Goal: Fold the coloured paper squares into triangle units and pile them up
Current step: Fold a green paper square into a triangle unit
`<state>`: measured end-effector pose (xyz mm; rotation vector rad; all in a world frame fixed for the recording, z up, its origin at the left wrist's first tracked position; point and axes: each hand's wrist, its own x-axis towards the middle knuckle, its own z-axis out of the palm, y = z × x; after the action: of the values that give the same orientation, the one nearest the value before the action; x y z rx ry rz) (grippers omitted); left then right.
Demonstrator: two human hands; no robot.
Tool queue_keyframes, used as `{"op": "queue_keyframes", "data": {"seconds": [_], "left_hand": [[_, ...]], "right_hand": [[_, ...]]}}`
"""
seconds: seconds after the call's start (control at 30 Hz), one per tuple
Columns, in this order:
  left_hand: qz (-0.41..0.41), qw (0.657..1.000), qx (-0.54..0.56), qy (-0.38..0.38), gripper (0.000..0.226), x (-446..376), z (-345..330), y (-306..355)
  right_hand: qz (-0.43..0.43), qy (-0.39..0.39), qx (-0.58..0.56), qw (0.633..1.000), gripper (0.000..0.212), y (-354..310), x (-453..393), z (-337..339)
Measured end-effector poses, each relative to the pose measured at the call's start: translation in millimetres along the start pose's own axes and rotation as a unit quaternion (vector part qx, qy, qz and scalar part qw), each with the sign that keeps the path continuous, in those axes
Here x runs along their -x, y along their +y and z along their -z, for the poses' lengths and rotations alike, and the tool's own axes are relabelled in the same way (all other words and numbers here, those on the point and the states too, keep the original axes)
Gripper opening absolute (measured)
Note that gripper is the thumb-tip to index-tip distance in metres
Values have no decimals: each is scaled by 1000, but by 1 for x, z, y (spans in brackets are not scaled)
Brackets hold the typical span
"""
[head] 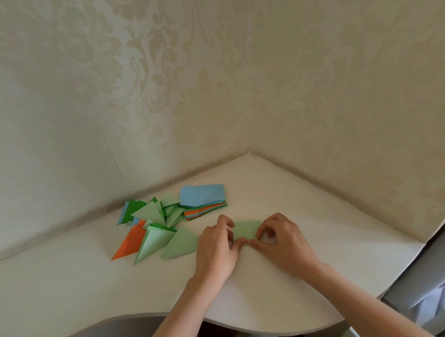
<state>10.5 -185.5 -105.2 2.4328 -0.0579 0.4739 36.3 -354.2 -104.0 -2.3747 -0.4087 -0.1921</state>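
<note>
On the bench (307, 215), both hands, left hand (217, 247) and right hand (280, 242), pinch a green sheet (245, 229) with curled fingers; folded triangles (155, 222) and stacked squares (203, 199) lie just left.

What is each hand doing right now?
Left hand: fingers curled, pinching the light green paper.
Right hand: fingers curled, pinching the same paper.

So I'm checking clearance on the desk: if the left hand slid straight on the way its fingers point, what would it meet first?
Probably the stack of unfolded paper squares, blue sheet on top. The left hand points up toward it; depth is uncertain.
</note>
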Motion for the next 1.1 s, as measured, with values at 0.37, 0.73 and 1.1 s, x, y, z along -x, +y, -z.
{"op": "queue_keyframes", "data": {"seconds": [0.37,0.73,1.1], "left_hand": [[5,999,43,-29,18,-2,5,-7],[-58,981,-165,-80,41,0,17,10],[-119,985,-122,-35,20,27,20,9]], "right_hand": [[-65,-67,-74,993,44,1,-10,14],[-84,-91,-61,990,36,-17,-8,30],[19,-86,8,996,9,-31,2,33]]}}
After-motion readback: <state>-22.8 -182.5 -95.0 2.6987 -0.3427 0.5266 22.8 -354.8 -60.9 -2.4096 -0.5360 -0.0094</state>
